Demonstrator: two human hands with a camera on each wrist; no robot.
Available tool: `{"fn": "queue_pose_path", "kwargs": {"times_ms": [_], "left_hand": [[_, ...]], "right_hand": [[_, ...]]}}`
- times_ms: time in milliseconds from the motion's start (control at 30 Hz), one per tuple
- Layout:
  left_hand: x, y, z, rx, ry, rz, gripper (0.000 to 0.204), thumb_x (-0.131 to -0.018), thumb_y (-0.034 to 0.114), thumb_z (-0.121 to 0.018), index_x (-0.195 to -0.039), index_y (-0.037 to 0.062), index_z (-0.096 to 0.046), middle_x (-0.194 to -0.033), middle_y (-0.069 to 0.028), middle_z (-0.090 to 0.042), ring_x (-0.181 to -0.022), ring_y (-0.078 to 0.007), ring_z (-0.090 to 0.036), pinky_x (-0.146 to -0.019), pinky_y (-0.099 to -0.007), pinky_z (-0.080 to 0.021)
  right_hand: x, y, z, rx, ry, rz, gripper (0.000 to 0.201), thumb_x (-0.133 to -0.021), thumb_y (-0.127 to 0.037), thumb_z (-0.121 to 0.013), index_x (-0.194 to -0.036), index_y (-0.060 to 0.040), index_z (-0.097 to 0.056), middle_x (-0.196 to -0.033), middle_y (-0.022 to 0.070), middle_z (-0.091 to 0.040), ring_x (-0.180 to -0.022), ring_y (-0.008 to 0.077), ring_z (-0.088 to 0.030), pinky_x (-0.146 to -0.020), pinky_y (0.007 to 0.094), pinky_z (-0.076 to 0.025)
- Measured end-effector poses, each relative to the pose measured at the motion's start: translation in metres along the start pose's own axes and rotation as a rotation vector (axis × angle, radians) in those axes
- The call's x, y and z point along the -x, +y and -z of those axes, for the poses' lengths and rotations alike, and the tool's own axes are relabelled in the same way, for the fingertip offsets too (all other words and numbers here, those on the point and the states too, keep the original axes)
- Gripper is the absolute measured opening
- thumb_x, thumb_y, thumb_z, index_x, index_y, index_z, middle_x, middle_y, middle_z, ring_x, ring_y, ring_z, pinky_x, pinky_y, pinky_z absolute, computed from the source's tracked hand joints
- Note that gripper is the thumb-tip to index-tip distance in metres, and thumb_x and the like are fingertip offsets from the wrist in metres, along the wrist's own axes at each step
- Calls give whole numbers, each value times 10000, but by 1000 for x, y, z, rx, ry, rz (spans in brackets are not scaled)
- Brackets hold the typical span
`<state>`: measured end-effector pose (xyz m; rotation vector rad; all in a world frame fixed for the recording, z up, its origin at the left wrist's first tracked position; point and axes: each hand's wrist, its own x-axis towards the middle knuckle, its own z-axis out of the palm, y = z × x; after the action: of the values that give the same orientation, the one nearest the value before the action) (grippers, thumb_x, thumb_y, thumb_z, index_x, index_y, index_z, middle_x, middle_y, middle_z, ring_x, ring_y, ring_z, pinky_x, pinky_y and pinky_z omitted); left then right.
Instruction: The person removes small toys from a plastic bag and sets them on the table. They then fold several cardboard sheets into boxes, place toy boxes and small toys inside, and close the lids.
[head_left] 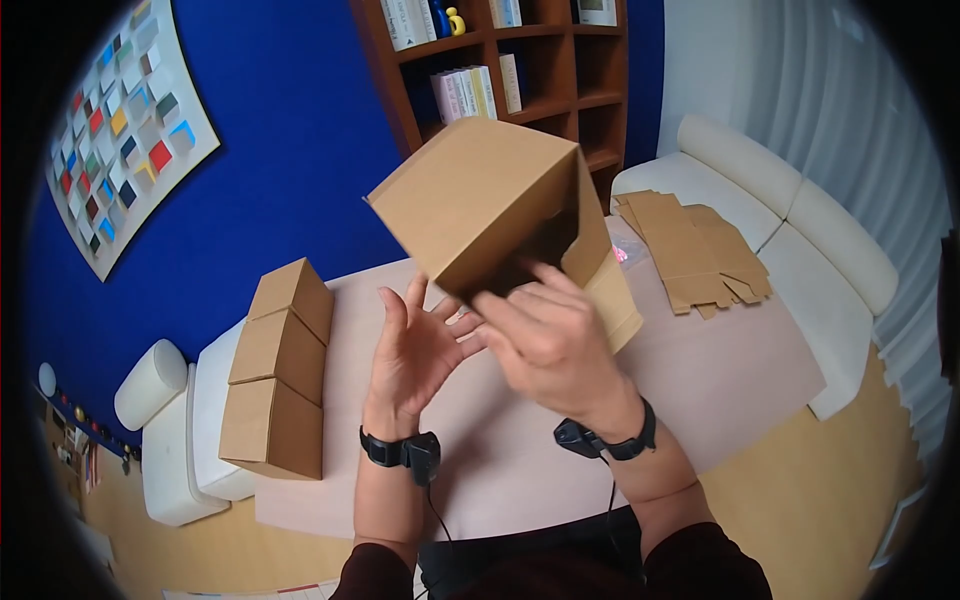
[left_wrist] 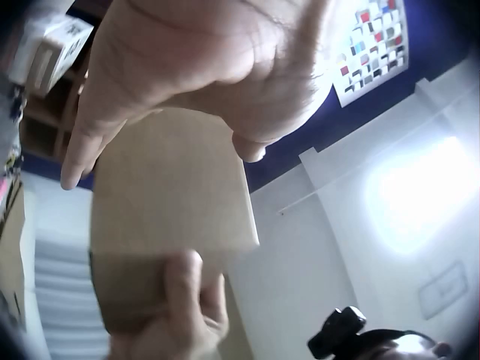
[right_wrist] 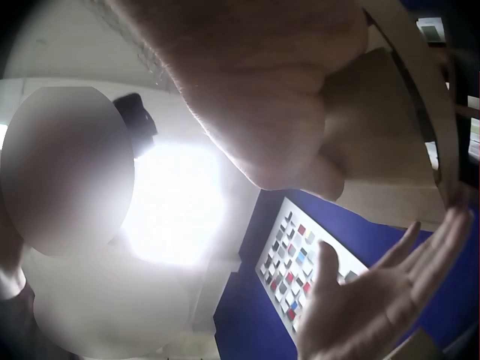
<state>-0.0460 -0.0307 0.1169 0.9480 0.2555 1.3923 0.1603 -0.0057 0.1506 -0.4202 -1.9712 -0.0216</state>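
Observation:
A brown cardboard box [head_left: 478, 195] is held up over the table, tilted, with its open side toward me and a flap [head_left: 612, 305] hanging at the lower right. My right hand [head_left: 552, 340] grips the box's near edge; in the left wrist view its thumb [left_wrist: 184, 281] presses on the outside of the wall. My left hand [head_left: 408, 350] is beside the box's lower left corner, palm up, fingers spread, holding nothing. In the right wrist view the left hand [right_wrist: 382, 304] shows the same spread fingers near the box wall [right_wrist: 386, 124].
Three closed cardboard boxes [head_left: 275, 375] stand in a row at the table's left. Flattened cardboard sheets [head_left: 690, 250] lie at the right on the pinkish table [head_left: 740, 390]. Behind are a wooden bookshelf [head_left: 560, 105] and a white sofa [head_left: 830, 250].

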Motion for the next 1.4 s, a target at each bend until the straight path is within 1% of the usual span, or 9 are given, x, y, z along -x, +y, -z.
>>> {"fn": "queue_pose_path", "kwargs": {"times_ms": [167, 267, 533, 700, 900, 1000, 1133, 1233, 1400], "left_hand": [[4, -3, 6, 226, -21, -147, 737, -1128, 617, -501, -1597, 49, -499, -1612, -171, -543, -1475, -348, -526, -1212, -540, -476], [2, -3, 2, 261, 30, -214, 639, -1149, 546, -515, -1520, 30, -584, -1539, -153, -619, -1389, -317, -602, -1177, -465, -523], [7, -25, 10, 333, 156, -201, 508, -1116, 428, -608, -1423, 24, -643, -1406, -154, -681, -1274, -305, -673, -1103, -456, -583], [8, -13, 13, 206, 169, -329, 799, -1098, 726, -462, -1512, 50, -557, -1460, -134, -633, -1307, -281, -637, -1076, -424, -574], [13, 14, 1, 118, 110, -446, 618, -1121, 506, -613, -1536, 55, -543, -1549, -146, -592, -1385, -282, -615, -1120, -438, -557], [18, 17, 18, -185, 474, -427, 511, -1131, 323, -642, -1544, 42, -533, -1583, -157, -566, -1396, -292, -616, -1139, -467, -552], [19, 26, 17, -205, 496, -619, 509, -1130, 145, -611, -1590, 6, -440, -1540, -169, -581, -1390, -317, -611, -1148, -489, -545], [24, 26, 6, -181, 435, -618, 528, -1115, 126, -630, -1588, -2, -432, -1527, -171, -587, -1383, -301, -614, -1159, -474, -529], [8, 6, -7, -391, 396, -503, 516, -1105, 144, -665, -1560, -1, -470, -1484, -156, -622, -1348, -263, -630, -1141, -428, -513]], "right_hand": [[12, -15, -21, -161, -136, -167, 444, -860, -124, -836, -1292, -67, -751, -1450, 289, -538, -1294, 510, -605, -1075, 514, -547], [10, -9, -28, -346, -106, -128, 452, -890, -188, -866, -1315, -78, -757, -1515, 287, -514, -1350, 496, -586, -1096, 490, -530], [12, -10, -29, -769, -77, -273, 268, -960, -167, -852, -1192, -43, -798, -1145, 126, -755, -996, 218, -736, -853, 330, -575], [16, -31, -33, -677, 85, -428, 94, -964, -30, -796, -1056, -9, -785, -935, 29, -780, -750, 67, -709, -678, 247, -562], [15, -22, -38, -850, -97, -726, 120, -977, -63, -795, -1062, 5, -745, -887, -4, -729, -751, 48, -683, -647, 240, -557], [10, -8, -40, -983, -297, -815, 138, -983, -97, -803, -1044, 4, -731, -886, 0, -705, -779, 50, -676, -671, 239, -568], [11, 22, -42, -636, 90, -678, 249, -937, -175, -860, -1002, 2, -697, -975, 59, -734, -884, 134, -656, -882, 320, -590], [-1, 21, -28, -937, 332, -793, 299, -966, -188, -861, -1102, 33, -713, -1120, 108, -754, -1035, 159, -689, -933, 325, -583], [3, 31, -8, -1235, -51, -796, 392, -1024, -182, -813, -1278, 98, -710, -1119, 67, -774, -965, 115, -707, -855, 283, -590]]}}
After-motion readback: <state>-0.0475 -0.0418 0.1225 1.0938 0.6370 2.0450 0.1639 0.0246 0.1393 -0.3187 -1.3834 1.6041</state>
